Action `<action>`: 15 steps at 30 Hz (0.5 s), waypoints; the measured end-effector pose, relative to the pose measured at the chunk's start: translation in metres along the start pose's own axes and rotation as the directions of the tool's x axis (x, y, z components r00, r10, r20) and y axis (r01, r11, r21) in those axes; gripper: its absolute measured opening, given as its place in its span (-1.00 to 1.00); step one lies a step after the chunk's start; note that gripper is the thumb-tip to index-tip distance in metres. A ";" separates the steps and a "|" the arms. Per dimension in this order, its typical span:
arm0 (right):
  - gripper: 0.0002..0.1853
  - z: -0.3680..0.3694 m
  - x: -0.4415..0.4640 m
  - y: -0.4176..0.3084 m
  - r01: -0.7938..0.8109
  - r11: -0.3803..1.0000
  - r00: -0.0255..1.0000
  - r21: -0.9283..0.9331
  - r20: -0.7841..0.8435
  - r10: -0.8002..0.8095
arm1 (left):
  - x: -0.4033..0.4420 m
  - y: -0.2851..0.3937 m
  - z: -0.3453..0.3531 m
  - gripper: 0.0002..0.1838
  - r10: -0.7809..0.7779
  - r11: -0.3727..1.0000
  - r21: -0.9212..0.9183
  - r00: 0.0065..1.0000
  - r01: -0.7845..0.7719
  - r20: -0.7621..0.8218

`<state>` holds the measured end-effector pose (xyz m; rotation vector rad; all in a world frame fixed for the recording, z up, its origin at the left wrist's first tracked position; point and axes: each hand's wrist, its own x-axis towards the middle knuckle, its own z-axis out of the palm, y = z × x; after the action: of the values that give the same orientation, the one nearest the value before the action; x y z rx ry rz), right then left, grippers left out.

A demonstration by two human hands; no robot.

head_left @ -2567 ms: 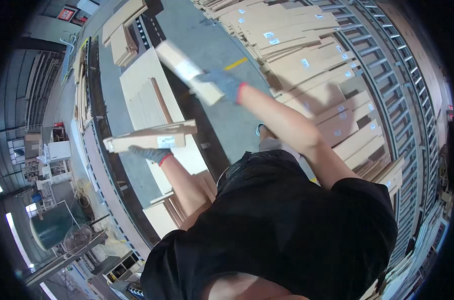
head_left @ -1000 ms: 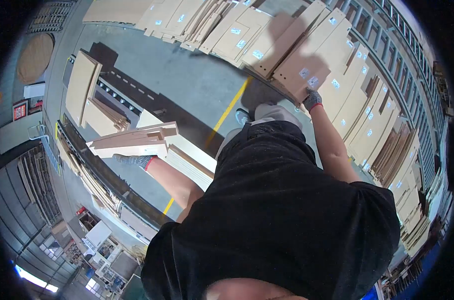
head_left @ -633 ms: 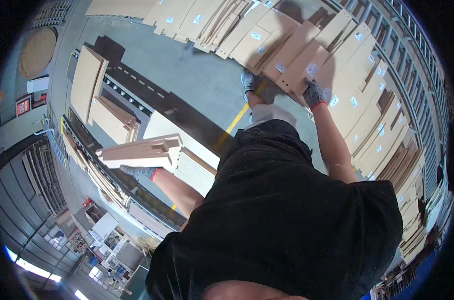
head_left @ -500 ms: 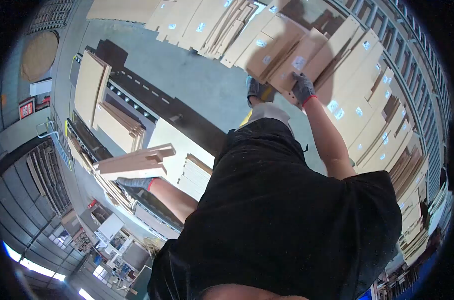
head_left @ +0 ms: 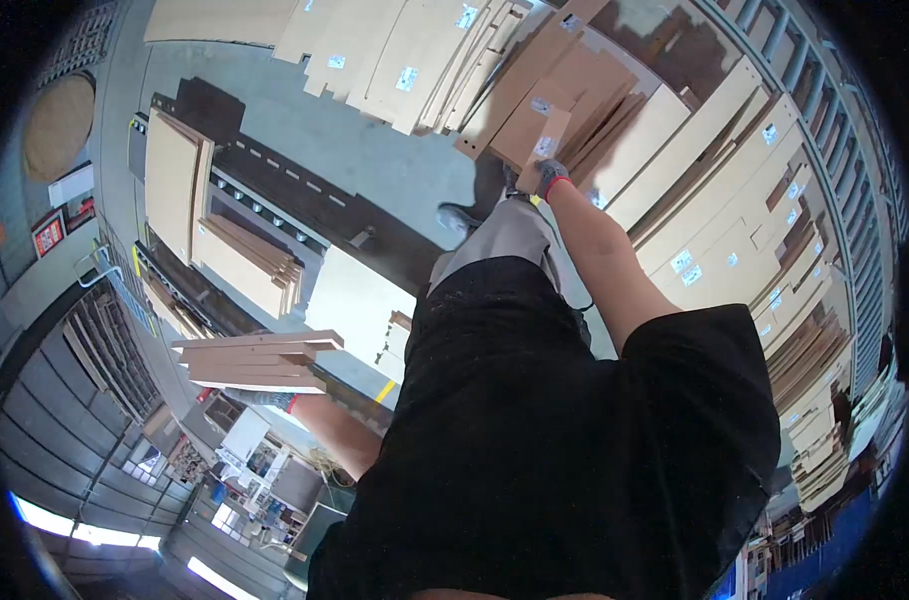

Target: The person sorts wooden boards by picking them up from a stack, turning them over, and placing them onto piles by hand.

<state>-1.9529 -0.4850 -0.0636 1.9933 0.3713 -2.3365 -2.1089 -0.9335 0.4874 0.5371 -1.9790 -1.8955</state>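
Note:
My left hand (head_left: 259, 397), in a grey glove with a red cuff, is closed under a bundle of narrow wooden boards (head_left: 259, 362), holding it away from my side. Their ends are unevenly staggered. On the other side, my right hand (head_left: 551, 176), gloved the same way, grips the near end of a narrow labelled board (head_left: 549, 140); its fingertips are partly hidden. That board lies over wider brown panels (head_left: 566, 85) in shadow. Pale panels with white labels (head_left: 709, 240) are stacked to the right of this hand.
A roller conveyor (head_left: 264, 215) on the left carries pale boards (head_left: 244, 260). More labelled panels (head_left: 394, 60) lie ahead on the floor. A metal roller rack (head_left: 824, 130) runs along the right. My shoe (head_left: 457, 217) is on the grey floor between them.
My right hand has moved left and slightly up, now at a narrow labelled board. My left hand and its bundle have shifted lower in view, away from the conveyor. My stance has shifted.

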 end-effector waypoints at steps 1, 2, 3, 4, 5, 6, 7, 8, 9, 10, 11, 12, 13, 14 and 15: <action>-0.58 -0.003 0.011 0.004 0.013 1.000 0.999 -0.015 -0.046 -0.014 | 0.005 -0.001 0.005 -0.32 0.001 1.000 0.024 1.000 -0.001 0.009; -0.58 0.002 -0.002 0.003 0.031 0.998 0.997 -0.045 -0.073 -0.034 | 0.010 0.002 0.008 -0.32 -0.005 0.999 0.048 1.000 0.004 0.017; -0.58 0.007 -0.015 0.000 0.050 0.994 0.993 -0.101 -0.103 -0.061 | 0.014 0.001 0.013 -0.32 -0.008 0.998 0.067 1.000 0.007 0.023; -0.57 0.009 -0.019 -0.004 0.066 0.985 0.988 -0.162 -0.125 -0.087 | 0.017 0.006 0.021 -0.32 -0.012 0.996 0.094 0.999 0.009 0.030; -0.57 0.010 -0.022 -0.011 0.082 0.970 0.983 -0.228 -0.143 -0.117 | 0.024 0.007 0.022 -0.32 -0.016 0.994 0.111 0.999 0.012 0.038; -0.56 0.007 -0.017 -0.016 0.087 0.940 0.976 -0.329 -0.162 -0.147 | 0.028 0.006 0.026 -0.32 -0.014 0.991 0.131 0.999 0.008 0.045; -0.56 0.003 -0.012 -0.022 0.088 0.885 0.966 -0.457 -0.177 -0.188 | 0.033 0.005 0.030 -0.32 -0.018 0.988 0.152 0.998 0.010 0.052; -0.55 -0.002 -0.007 -0.029 0.075 0.798 0.955 -0.598 -0.186 -0.229 | 0.037 0.005 0.034 -0.32 -0.015 0.986 0.167 0.998 0.004 0.061; -0.55 -0.006 0.000 -0.035 0.048 0.656 0.949 -0.753 -0.171 -0.266 | 0.042 0.006 0.038 -0.32 -0.012 0.984 0.180 0.998 0.000 0.068; -0.54 -0.010 0.010 -0.043 0.016 0.455 0.950 -0.890 -0.128 -0.284 | 0.045 0.007 0.041 -0.31 -0.012 0.982 0.191 0.997 -0.002 0.074; -0.54 -0.012 0.020 -0.052 -0.005 0.232 0.956 -0.973 -0.073 -0.284 | 0.048 0.008 0.044 -0.31 -0.006 0.980 0.200 0.997 -0.010 0.079; -0.53 -0.016 0.031 -0.059 0.001 0.091 0.964 -0.996 -0.023 -0.265 | 0.051 0.008 0.046 -0.31 -0.004 0.979 0.205 0.996 -0.013 0.084; -0.52 -0.018 0.038 -0.066 0.019 -0.018 0.971 -1.000 0.023 -0.239 | 0.052 0.009 0.049 -0.31 -0.004 0.976 0.216 0.996 -0.015 0.088; -0.51 -0.020 0.044 -0.070 0.029 -0.012 0.970 -1.000 0.031 -0.239 | 0.053 0.010 0.051 -0.31 -0.005 0.974 0.228 0.996 -0.016 0.089; -0.47 -0.012 0.027 -0.073 0.008 0.203 0.952 -0.979 -0.054 -0.301 | 0.055 0.011 0.052 -0.31 -0.003 0.971 0.238 0.996 -0.019 0.093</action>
<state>-1.9594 -0.4088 -0.0809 1.4527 1.6489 -1.1270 -2.1825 -0.9153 0.4950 0.5103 -2.2831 -1.7165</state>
